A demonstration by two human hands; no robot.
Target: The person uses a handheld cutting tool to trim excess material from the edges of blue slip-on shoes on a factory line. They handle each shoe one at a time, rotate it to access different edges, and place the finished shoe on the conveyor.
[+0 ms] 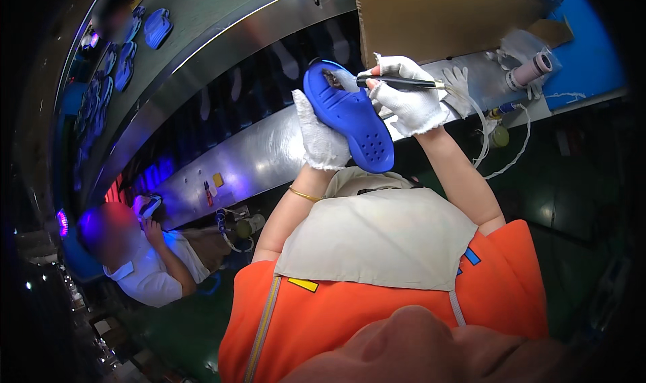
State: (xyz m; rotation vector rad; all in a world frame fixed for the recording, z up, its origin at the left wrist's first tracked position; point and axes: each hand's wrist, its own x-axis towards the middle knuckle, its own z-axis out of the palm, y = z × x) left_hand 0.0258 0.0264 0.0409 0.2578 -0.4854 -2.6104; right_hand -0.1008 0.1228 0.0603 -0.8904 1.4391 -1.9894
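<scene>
A blue foam clog (353, 117) is tilted above the metal bench, with small round holes toward its near end and ridges across its middle. My left hand (317, 137), in a white knit glove, grips its left side, the thumb along the edge. My right hand (408, 94), also gloved with some fingertips bare, is closed round a black pen-shaped tool (404, 83). A pale tube runs near the tool's rear end. Its front end points at the clog's far end, where a dark, whitish patch shows. I cannot make out the tip.
A cardboard box (451, 20) stands behind my right hand. Beside it lie a spare white glove (457, 82) and a pinkish spool (531, 71). Blue shoes (158, 28) lie on the conveyor (222, 1) at far left. Another person (151, 269) works further along the bench (249, 156).
</scene>
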